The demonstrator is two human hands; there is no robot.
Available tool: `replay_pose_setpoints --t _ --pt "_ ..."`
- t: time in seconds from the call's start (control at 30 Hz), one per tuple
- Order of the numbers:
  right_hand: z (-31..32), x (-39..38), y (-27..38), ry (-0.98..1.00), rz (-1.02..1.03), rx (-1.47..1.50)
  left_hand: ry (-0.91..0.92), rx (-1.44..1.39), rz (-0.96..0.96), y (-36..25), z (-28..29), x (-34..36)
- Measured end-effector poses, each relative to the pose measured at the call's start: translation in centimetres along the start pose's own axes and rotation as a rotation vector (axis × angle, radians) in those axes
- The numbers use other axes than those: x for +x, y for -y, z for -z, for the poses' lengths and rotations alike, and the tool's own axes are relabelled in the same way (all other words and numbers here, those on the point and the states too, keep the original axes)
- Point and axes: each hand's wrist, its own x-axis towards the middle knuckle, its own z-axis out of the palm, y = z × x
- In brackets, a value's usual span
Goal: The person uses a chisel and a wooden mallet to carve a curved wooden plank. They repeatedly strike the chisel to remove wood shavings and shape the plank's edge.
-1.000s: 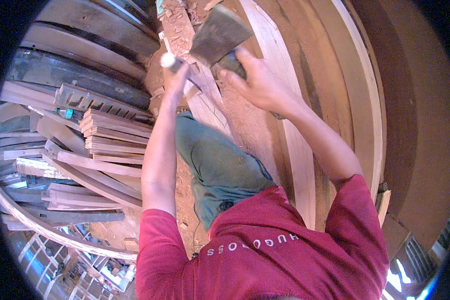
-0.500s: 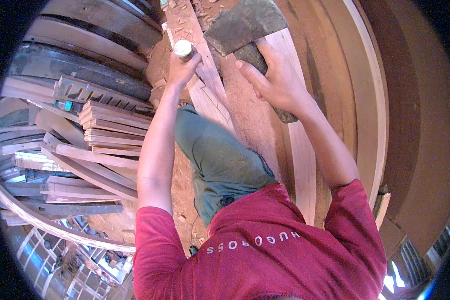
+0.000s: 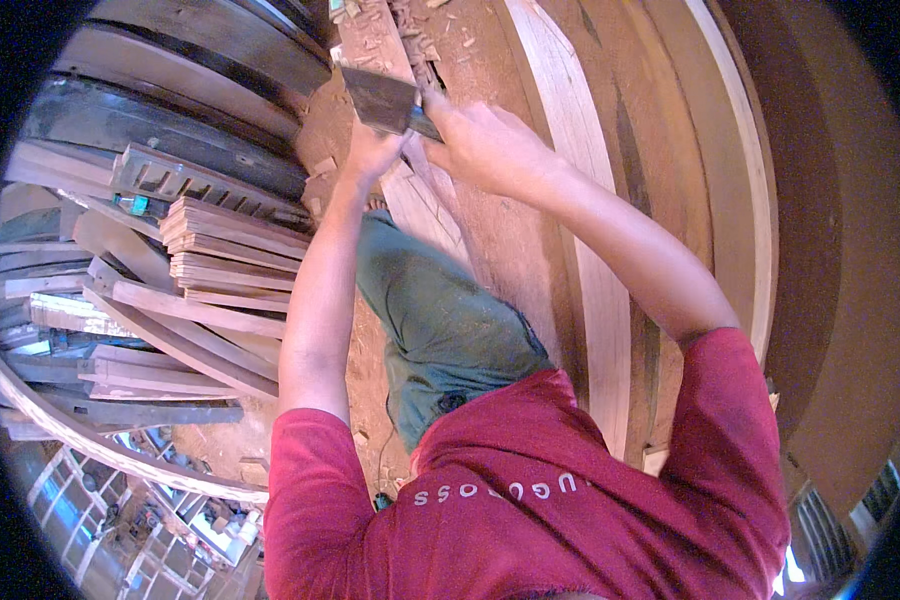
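Your mallet point(image 3: 378, 97) has a broad, dark, flared head, tilted just over your left hand point(image 3: 373, 152), its handle in your right hand point(image 3: 490, 150). The chisel is hidden behind that head. Your pale plank point(image 3: 420, 208) stretches away beneath, line-marked nearby, strewn with shavings farther off.

We take this for a woodworking shop: shavings point(image 3: 372, 42) lie just beyond the left hand point(image 3: 375, 155), thin slats point(image 3: 230, 245) and long dark boards point(image 3: 170, 125) sit to its left, with curved timbers point(image 3: 195, 345) nearer us, a pale plank point(image 3: 600, 310) runs right of the right hand point(image 3: 485, 145), and that hand grips a mallet point(image 3: 380, 97)
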Motion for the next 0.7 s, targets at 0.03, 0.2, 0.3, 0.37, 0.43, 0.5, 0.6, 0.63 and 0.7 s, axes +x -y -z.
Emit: replay_pose_setpoints --t 0.03,0.2,0.3,0.37,0.43,0.5,0.6,0.63,0.7 --pt "-0.2 0.0 -0.3 -0.056 0.067 0.036 0.016 0.039 0.065 0.0 0.1 0.0" --pt "1.2 -0.4 -0.7 -0.554 0.339 0.315 0.076 -0.17 0.0 -0.5 0.9 0.8" --pt "0.7 0.1 -0.1 -0.888 0.467 0.372 0.22 -0.217 0.074 -0.5 1.0 0.7" --pt "-0.6 -0.2 -0.4 -0.408 0.201 0.097 -0.014 -0.016 0.048 -0.2 0.2 0.1" --pt "-1.6 -0.5 -1.5 -0.125 0.035 0.035 0.005 -0.081 -0.022 0.3 -0.4 -0.4" --pt "-1.8 -0.6 -2.8 -0.153 -0.02 0.107 -0.069 -0.107 -0.044 0.8 -0.8 -0.1" --pt "-1.4 -1.7 -3.9 -0.28 0.07 0.31 -0.125 -0.154 0.255 0.8 0.2 1.0" --pt "-1.1 -1.9 -4.0 -0.287 0.034 0.312 -0.162 -0.226 0.264 0.7 1.2 2.0" --pt "-0.6 -2.4 -3.9 -0.406 0.082 0.335 -0.23 -0.373 0.295 0.3 2.7 4.4"
